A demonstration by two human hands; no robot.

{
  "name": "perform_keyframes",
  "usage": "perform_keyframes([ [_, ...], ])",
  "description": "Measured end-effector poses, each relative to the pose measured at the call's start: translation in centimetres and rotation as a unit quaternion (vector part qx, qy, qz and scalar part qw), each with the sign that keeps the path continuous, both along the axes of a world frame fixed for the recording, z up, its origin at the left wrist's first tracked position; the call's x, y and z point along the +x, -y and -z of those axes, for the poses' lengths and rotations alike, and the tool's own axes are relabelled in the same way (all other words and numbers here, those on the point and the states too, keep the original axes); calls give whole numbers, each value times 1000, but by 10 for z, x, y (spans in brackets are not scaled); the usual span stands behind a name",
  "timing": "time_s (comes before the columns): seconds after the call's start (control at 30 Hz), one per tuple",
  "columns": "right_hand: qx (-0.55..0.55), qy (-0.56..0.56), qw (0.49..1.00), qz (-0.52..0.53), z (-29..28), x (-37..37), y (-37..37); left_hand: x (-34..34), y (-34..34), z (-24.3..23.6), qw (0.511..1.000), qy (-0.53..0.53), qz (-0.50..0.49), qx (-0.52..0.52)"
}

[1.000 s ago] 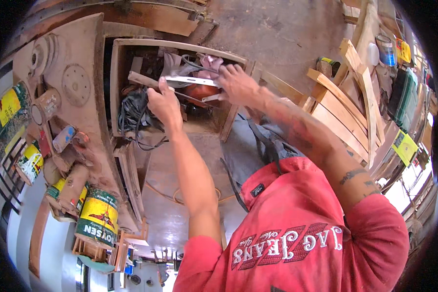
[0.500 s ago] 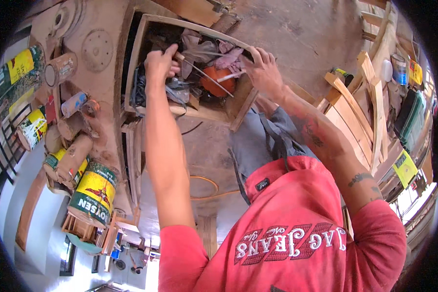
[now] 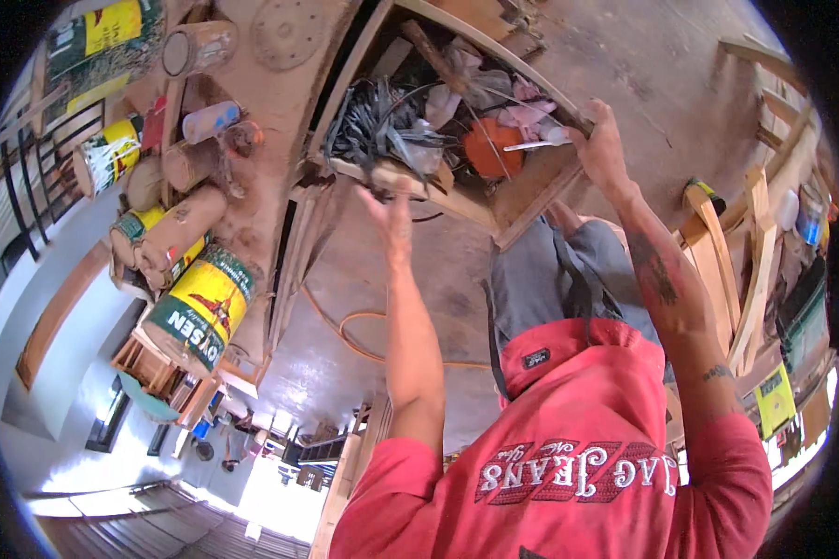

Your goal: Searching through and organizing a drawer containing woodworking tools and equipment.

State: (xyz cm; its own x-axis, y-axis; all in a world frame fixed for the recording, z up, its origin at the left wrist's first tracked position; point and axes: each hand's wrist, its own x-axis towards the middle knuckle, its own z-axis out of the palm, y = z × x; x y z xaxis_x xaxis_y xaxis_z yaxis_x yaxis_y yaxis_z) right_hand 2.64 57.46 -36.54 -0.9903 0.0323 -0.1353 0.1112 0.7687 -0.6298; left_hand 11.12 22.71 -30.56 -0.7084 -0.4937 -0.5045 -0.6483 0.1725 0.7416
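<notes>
A wooden box [image 3: 524, 200] holds dark crumpled strips [image 3: 364, 126], pink cloth [image 3: 517, 114], a round orange object [image 3: 489, 144], a white bar [image 3: 527, 146] and thin rods. My right hand [image 3: 601, 144] has its fingers closed on the box's right-hand edge near the far corner. My left hand [image 3: 387, 210] is at the box's near wall, toward the left, with its thumb out to the side; its other fingertips are blurred against the wood, so I cannot tell whether it grips it.
A dusty workbench [image 3: 266, 186] on the left carries several paint cans [image 3: 205, 303] and cylinders. Cut wooden pieces [image 3: 755, 270] lean at the right. An orange hose [image 3: 354, 331] lies on the floor [image 3: 410, 279]. A person [image 3: 233, 447] is far off at lower left.
My left hand has left the box's interior for its near wall. The white bar, held a second ago, now lies inside. The box and surroundings sit farther right in the view.
</notes>
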Motion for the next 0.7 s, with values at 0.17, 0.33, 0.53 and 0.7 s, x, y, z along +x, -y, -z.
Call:
perform_keyframes([
  [0.17,131,87,987,-21,-2,-12,7,-2,11,-32,985,146,85,-32],
  [0.33,40,178,982,-44,-7,-14,-2,-58,16,-126,918,-3,-169,358],
  [0.53,50,161,985,-30,-6,-9,-2,-103,-1,-80,885,-149,-238,371],
  [0.7,76,136,987,-44,1,-3,2,-80,-17,26,937,-96,-71,-329],
])
